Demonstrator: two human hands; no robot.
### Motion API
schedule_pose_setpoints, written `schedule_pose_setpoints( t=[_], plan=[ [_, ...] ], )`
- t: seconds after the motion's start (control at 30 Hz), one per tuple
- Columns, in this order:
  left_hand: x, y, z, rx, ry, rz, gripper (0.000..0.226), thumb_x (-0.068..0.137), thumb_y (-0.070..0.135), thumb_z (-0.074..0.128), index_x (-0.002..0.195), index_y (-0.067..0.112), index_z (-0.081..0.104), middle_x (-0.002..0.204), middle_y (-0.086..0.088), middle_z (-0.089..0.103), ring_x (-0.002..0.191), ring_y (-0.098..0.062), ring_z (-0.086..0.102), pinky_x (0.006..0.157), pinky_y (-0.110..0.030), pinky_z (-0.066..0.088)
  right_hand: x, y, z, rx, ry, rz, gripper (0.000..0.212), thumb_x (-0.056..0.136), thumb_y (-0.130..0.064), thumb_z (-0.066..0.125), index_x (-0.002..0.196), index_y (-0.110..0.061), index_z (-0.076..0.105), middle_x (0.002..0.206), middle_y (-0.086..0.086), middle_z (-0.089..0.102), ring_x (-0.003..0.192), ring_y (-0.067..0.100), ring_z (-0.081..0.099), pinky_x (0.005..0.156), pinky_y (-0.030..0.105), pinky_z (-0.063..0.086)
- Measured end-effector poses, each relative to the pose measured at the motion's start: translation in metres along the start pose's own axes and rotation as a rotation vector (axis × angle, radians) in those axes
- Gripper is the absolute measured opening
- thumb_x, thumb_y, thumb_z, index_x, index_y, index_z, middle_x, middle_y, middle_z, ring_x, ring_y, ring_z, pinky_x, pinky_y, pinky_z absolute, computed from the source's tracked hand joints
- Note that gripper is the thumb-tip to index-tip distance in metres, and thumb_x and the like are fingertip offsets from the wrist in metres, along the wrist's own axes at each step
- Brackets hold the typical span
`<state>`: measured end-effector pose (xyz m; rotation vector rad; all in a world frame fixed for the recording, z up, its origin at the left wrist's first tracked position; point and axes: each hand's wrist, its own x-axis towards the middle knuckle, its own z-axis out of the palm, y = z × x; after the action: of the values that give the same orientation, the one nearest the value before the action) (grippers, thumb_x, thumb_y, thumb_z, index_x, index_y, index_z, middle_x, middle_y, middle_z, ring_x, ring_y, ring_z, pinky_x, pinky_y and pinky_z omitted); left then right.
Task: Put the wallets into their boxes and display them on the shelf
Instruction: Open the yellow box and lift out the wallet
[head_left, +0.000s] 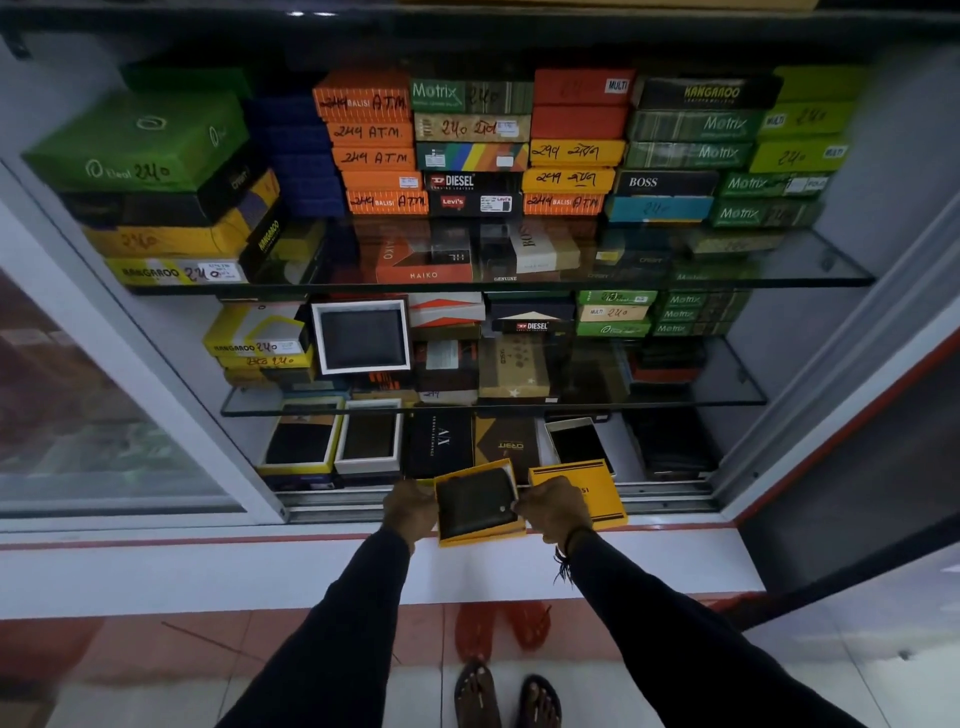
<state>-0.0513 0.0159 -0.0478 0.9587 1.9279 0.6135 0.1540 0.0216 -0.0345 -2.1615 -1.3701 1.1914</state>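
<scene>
1. Step in hand, as I judge it: boxing. The left hand (410, 506) and right hand (553, 506) grip the yellow box tray (480, 535) by its sides; the dark wallet (475, 501) lies inside — at the bottom shelf's (670, 491) front edge.
2. Next — fit the yellow lid (592, 488), lying just beside, then stand the box for display.

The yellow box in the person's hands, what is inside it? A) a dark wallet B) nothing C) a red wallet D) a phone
A: the open yellow box, held by the left hand and the right hand, has a dark wallet lying in it, and its yellow lid sits beside it under the right hand.
</scene>
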Motion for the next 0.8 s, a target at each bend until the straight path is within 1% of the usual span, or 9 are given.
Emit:
schedule_pose_setpoints(
  t=[0.1, 0.17, 0.23, 0.3, 0.4, 0.57, 0.63, 0.73, 0.8],
  plan=[
    [-0.004, 0.002, 0.0, -0.011, 0.006, 0.057, 0.004, 0.083, 0.006, 0.075, 0.086, 0.005, 0.073, 0.092, -0.015, 0.076, 0.091, -0.031, 0.073, 0.065, -0.034, 0.053, 0.004, 0.002, 0.001, -0.136, 0.05, -0.048, 0.02, 0.077, -0.033, 0.077, 0.072, -0.015, 0.069, 0.068, -0.001, 0.067, 0.066, 0.017, 0.066, 0.063, 0.03, 0.059],
    [-0.002, -0.004, -0.004, -0.055, -0.063, 0.114, 0.017, 0.075, -0.006, 0.079, 0.08, 0.008, 0.071, 0.088, -0.012, 0.074, 0.095, -0.033, 0.072, 0.076, -0.041, 0.059, 0.006, 0.002, 0.003, -0.238, 0.101, -0.092, 0.022, 0.073, -0.035, 0.08, 0.071, -0.017, 0.067, 0.071, -0.001, 0.066, 0.072, 0.018, 0.068, 0.061, 0.027, 0.053],
    [-0.002, -0.008, -0.011, -0.076, -0.207, 0.201, 0.041, 0.066, -0.011, 0.083, 0.099, 0.008, 0.069, 0.095, -0.008, 0.071, 0.099, -0.03, 0.069, 0.083, -0.045, 0.061, 0.007, 0.002, 0.006, -0.312, 0.114, -0.128, 0.019, 0.073, -0.033, 0.081, 0.075, -0.018, 0.068, 0.078, 0.0, 0.069, 0.079, 0.02, 0.07, 0.063, 0.027, 0.055],
    [-0.005, -0.009, -0.015, 0.003, -0.36, 0.305, 0.071, 0.061, -0.012, 0.086, 0.123, 0.011, 0.059, 0.102, 0.001, 0.067, 0.1, -0.021, 0.065, 0.081, -0.039, 0.06, 0.007, 0.004, 0.01, -0.389, 0.117, -0.192, 0.016, 0.076, -0.031, 0.078, 0.086, -0.019, 0.073, 0.09, 0.002, 0.074, 0.085, 0.021, 0.071, 0.068, 0.029, 0.058],
    [-0.005, -0.012, -0.017, 0.112, -0.412, 0.397, 0.091, 0.057, -0.009, 0.089, 0.136, 0.018, 0.052, 0.108, 0.008, 0.064, 0.101, -0.013, 0.063, 0.083, -0.035, 0.059, 0.005, 0.003, 0.015, -0.425, 0.098, -0.259, 0.022, 0.083, -0.036, 0.069, 0.096, -0.019, 0.075, 0.096, 0.003, 0.074, 0.088, 0.023, 0.07, 0.072, 0.032, 0.058],
    [-0.005, -0.012, -0.014, 0.224, -0.339, 0.463, 0.087, 0.056, -0.001, 0.091, 0.133, 0.016, 0.054, 0.111, 0.002, 0.068, 0.107, -0.025, 0.068, 0.086, -0.04, 0.061, 0.009, -0.006, 0.025, -0.176, 0.022, -0.116, 0.038, 0.075, -0.043, 0.074, 0.099, -0.013, 0.072, 0.095, 0.004, 0.074, 0.089, 0.024, 0.07, 0.073, 0.034, 0.059],
    [-0.008, -0.01, -0.014, 0.228, -0.323, 0.452, 0.085, 0.056, -0.001, 0.091, 0.131, 0.016, 0.055, 0.108, 0.005, 0.065, 0.103, -0.02, 0.065, 0.084, -0.037, 0.061, 0.012, -0.008, 0.027, -0.016, 0.034, -0.049, 0.035, 0.069, -0.038, 0.081, 0.095, -0.015, 0.073, 0.093, 0.001, 0.074, 0.085, 0.018, 0.068, 0.074, 0.033, 0.06],
    [-0.003, -0.012, -0.016, 0.213, -0.322, 0.443, 0.085, 0.054, -0.002, 0.091, 0.13, 0.016, 0.056, 0.103, 0.005, 0.066, 0.104, -0.024, 0.067, 0.082, -0.042, 0.063, 0.016, -0.015, 0.026, 0.157, 0.056, -0.035, 0.028, 0.063, -0.031, 0.089, 0.08, -0.021, 0.069, 0.082, -0.008, 0.068, 0.075, 0.006, 0.062, 0.06, 0.021, 0.05],
    [-0.004, -0.01, -0.017, 0.221, -0.327, 0.434, 0.084, 0.055, -0.002, 0.091, 0.129, 0.015, 0.056, 0.1, 0.007, 0.065, 0.104, -0.024, 0.067, 0.08, -0.04, 0.063, 0.02, -0.018, 0.027, 0.226, 0.018, -0.036, 0.03, 0.061, -0.025, 0.091, 0.075, -0.02, 0.065, 0.081, -0.008, 0.066, 0.081, 0.01, 0.064, 0.065, 0.026, 0.055]
  ],
)
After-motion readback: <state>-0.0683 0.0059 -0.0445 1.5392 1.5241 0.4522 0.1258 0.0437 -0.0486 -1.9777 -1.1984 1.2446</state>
